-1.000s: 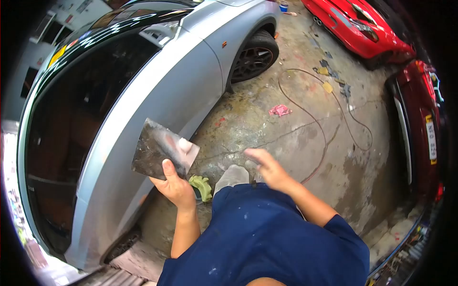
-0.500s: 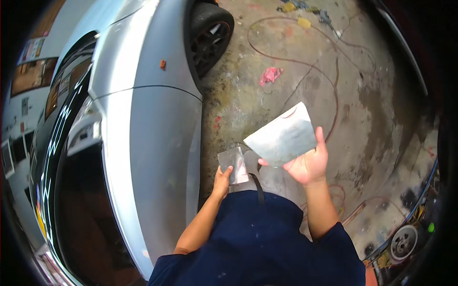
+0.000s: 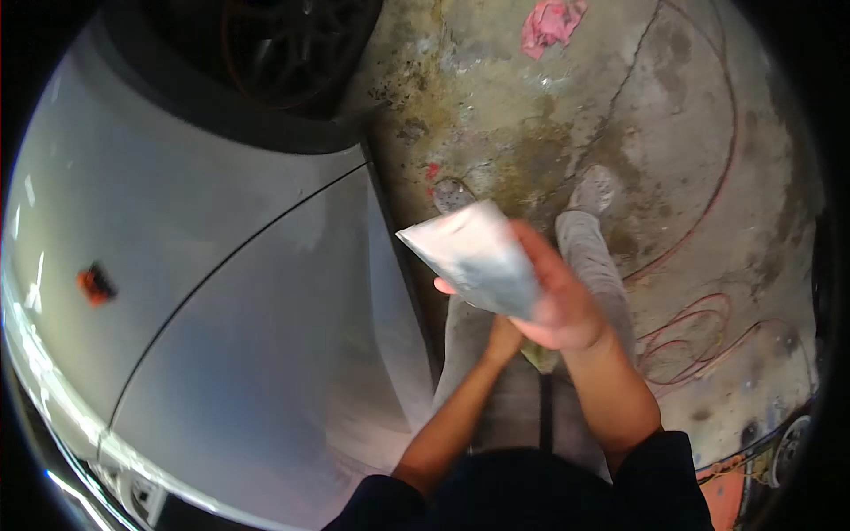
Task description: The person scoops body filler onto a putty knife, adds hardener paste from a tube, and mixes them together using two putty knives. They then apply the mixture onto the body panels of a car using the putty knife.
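Observation:
My right hand (image 3: 567, 305) grips a flat grey-white plate (image 3: 478, 252) by its right edge, thumb along the top side. The plate is tilted and slightly blurred, paler along its upper part. My left hand (image 3: 506, 336) is underneath it, with only the wrist and back of the hand showing. Its fingers are hidden, and I cannot see whether the small grey rectangular sheet is still in them. To the left of both hands is the silver-grey car body (image 3: 266, 336), with a dark panel seam running across it.
A car wheel (image 3: 292, 53) sits at the upper left. An orange fitting (image 3: 93, 285) is on the car panel. A pink crumpled cloth (image 3: 553, 26) lies on the stained concrete floor. A reddish hose (image 3: 722, 168) curves down the right, with loose coils (image 3: 691, 345) below.
The view has turned and dropped closer to the car's side. My left hand, earlier visible holding a small grey sheet, has moved right beneath the plate. The right hand still holds the plate.

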The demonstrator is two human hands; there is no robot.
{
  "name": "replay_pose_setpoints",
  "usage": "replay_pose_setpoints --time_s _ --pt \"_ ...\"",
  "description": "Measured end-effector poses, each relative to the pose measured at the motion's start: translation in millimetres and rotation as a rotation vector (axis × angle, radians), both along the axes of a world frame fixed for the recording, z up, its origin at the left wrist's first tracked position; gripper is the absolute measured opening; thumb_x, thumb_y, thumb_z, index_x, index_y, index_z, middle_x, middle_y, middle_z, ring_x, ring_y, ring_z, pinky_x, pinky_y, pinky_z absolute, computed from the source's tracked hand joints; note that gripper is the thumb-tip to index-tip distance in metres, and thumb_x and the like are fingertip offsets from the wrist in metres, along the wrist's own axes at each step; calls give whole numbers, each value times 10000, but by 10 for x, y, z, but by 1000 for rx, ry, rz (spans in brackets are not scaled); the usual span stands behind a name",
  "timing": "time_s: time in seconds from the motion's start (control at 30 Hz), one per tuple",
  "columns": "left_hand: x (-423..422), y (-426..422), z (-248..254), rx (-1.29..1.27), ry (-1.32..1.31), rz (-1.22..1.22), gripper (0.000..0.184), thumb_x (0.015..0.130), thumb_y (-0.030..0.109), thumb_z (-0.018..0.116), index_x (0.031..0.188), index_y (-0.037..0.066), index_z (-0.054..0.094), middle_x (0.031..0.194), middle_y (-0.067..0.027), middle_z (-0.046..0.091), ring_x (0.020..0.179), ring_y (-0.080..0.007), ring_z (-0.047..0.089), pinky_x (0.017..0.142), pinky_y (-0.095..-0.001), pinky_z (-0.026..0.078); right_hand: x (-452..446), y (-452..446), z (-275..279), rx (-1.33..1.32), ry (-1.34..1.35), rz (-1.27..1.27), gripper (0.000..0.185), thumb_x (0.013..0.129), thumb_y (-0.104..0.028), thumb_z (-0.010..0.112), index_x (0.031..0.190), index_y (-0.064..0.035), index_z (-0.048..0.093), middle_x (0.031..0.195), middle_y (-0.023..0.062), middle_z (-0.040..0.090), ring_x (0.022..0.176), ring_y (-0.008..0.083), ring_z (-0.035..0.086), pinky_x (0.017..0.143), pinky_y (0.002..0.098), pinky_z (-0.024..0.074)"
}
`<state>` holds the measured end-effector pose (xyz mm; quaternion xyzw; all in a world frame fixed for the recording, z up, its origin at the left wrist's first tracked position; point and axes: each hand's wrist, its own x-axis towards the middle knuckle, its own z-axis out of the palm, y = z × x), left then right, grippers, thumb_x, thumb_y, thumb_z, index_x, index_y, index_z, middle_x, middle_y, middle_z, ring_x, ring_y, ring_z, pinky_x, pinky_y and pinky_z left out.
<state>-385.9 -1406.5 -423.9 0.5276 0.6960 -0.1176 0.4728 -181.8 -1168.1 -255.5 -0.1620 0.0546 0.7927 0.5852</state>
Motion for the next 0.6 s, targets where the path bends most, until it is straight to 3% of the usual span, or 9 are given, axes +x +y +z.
replay_pose_setpoints --time_s 0.03,0.1,0.13,0.2,0.33,0.43,0.6 --pt "9 112 40 -57 -65 18 535 1001 339 564 1379 -33 499 1255 -181 646 1104 -270 633 951 -367 489 -177 137 -111 47 -280 70 719 830 -285 752 1464 -84 479 1472 121 460 1375 287 442 1140 473 357" --pt "137 716 389 -370 -256 323 541 1000 405 573 1324 -28 537 1215 -222 663 1108 -325 647 931 -411 491 -685 192 -436 256 -777 58 633 833 -271 771 1405 -101 559 1454 131 466 1392 302 415 1136 469 356" --pt "181 871 419 -448 -271 383 550 1000 438 577 1296 -25 557 1195 -243 671 1110 -352 653 921 -433 493 -960 198 -551 246 -820 37 595 837 -266 773 1381 -113 587 1449 139 467 1385 319 419 1136 473 353" --pt "34 811 255 -428 -186 280 533 1007 417 572 1277 -42 546 1120 -257 689 1061 -395 662 911 -443 487 -1446 252 -717 270 -951 -24 534 851 -283 770 1350 -152 631 1448 142 469 1369 360 422 1135 486 347" --pt "-71 780 167 -477 -164 328 479 1020 362 563 1268 -47 539 1077 -273 688 1031 -417 665 897 -438 491 -1976 407 -877 236 -1058 -40 509 859 -312 754 1348 -225 643 1440 102 480 1356 345 415 1125 513 332" --pt "-171 751 136 -449 -218 320 443 1008 357 568 1228 -28 560 1010 -320 672 995 -515 626 810 -516 498 -2143 517 -982 200 -1081 -89 511 850 -324 755 1343 -242 647 1436 94 484 1350 337 416 1106 514 336" --pt "-334 840 96 -401 -240 330 379 1012 301 561 1203 -27 556 1005 -314 673 993 -515 628 803 -509 497 -2189 639 -1107 206 -1154 -95 513 827 -330 762 1321 -242 658 1430 86 493 1340 329 422 1073 516 347"
